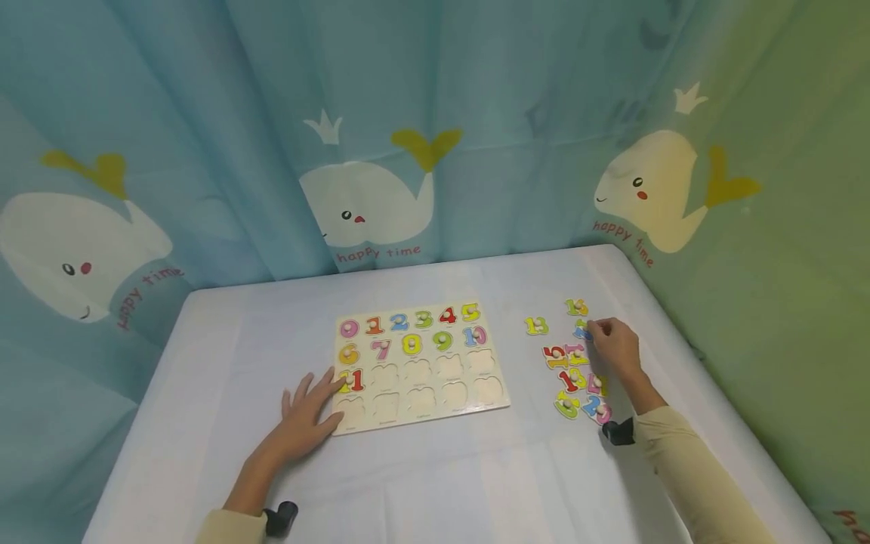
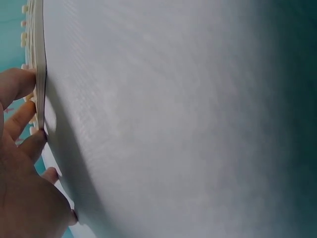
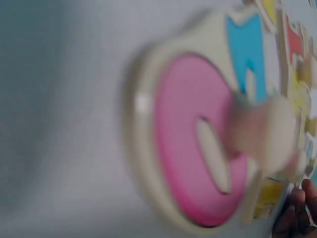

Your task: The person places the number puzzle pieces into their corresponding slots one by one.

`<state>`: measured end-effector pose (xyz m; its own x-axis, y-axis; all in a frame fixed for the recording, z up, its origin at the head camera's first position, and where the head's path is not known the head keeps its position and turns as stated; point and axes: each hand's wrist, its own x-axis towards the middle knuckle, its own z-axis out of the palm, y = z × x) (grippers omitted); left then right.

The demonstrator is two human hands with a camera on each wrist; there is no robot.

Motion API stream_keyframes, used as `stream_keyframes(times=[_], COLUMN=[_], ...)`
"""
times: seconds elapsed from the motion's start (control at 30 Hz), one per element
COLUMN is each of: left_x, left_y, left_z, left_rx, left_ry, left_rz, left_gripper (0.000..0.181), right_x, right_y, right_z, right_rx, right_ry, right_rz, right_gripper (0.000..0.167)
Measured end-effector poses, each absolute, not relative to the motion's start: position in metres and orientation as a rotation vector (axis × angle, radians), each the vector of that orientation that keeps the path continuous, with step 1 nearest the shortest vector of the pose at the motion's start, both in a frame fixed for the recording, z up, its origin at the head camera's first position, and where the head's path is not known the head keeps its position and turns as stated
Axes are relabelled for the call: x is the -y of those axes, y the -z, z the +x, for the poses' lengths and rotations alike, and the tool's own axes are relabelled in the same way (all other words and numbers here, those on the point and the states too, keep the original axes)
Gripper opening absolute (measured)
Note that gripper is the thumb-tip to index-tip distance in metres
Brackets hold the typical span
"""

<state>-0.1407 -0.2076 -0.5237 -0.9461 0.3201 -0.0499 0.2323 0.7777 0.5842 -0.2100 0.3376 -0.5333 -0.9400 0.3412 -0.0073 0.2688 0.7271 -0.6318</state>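
Observation:
A wooden number puzzle board [image 1: 396, 344] lies on the table, with knobbed numbers 0 to 11 in its upper slots and hollow slots below. My left hand [image 1: 306, 415] rests at the board's left edge, fingers spread; in the left wrist view its fingertips [image 2: 34, 144] touch the board's side. Over on the right, my right hand [image 1: 617, 346] pinches a blue-and-green number piece [image 1: 581, 330], partly hidden by the fingers. Below that hand lie loose pieces, among them a red-and-orange 15 [image 1: 555, 357] and a blue-and-pink 20 [image 1: 596, 410].
A green-and-yellow 13 piece [image 1: 536, 326] lies left of the right hand, and an orange-and-green piece [image 1: 577, 307] lies beyond it. White cloth [image 1: 435, 483] covers the table. Whale-print curtains [image 1: 489, 196] stand behind and at the sides.

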Motion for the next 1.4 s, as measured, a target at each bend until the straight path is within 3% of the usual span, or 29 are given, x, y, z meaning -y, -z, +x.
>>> stream_keyframes(times=[0.2,0.33,0.53,0.67,0.83,1.13,1.27,1.4], left_x=[0.209,0.21,0.209,0.206,0.204,0.209,0.207,0.206], left_y=[0.527,0.529,0.527,0.527,0.525,0.525,0.526,0.525], left_z=[-0.14,-0.142,-0.143,-0.144,-0.144,-0.142,-0.142,-0.143], left_rx=[-2.841,-2.845,-2.811,-2.796,-2.79,-2.808,-2.796,-2.805], left_ry=[-0.92,-0.942,-0.915,-0.889,-0.889,-0.863,-0.877,-0.86], left_rz=[0.461,0.486,0.459,0.443,0.444,0.425,0.443,0.424], left_gripper=[0.053,0.052,0.052,0.053,0.053,0.053,0.053,0.053], right_x=[-0.311,-0.263,-0.145,-0.08,-0.038,-0.032,-0.073,-0.136], right_y=[0.527,0.518,0.514,0.518,0.523,0.522,0.522,0.521], right_z=[-0.209,-0.215,-0.216,-0.211,-0.21,-0.209,-0.206,-0.205], right_rx=[2.779,2.763,2.95,3.055,3.054,3.07,3.015,2.881], right_ry=[-0.903,-0.959,-1.047,-0.985,-0.871,-0.982,-1.158,-1.158], right_rz=[-0.372,0.043,0.607,0.753,0.791,0.906,0.893,0.603], right_gripper=[0.029,0.019,0.011,0.012,0.012,0.021,0.025,0.018])
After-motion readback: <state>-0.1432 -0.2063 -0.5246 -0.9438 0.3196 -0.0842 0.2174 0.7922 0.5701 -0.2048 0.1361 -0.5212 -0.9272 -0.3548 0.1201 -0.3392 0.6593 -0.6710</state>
